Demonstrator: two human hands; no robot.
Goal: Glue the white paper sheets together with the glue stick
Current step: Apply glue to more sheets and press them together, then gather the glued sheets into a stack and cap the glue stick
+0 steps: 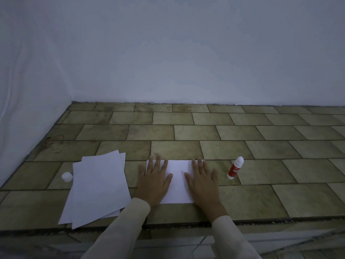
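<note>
A white paper sheet lies flat on the tiled surface in front of me. My left hand rests palm down on its left part, fingers spread. My right hand presses flat on its right part, fingers apart too. A red glue stick with a white tip lies uncapped to the right of the sheet, apart from my hands. Its white cap sits at the far left. A loose stack of white paper sheets lies between the cap and my left hand.
The tiled surface runs back to a pale wall and a white draped side at the left. Its front edge drops off just below my wrists.
</note>
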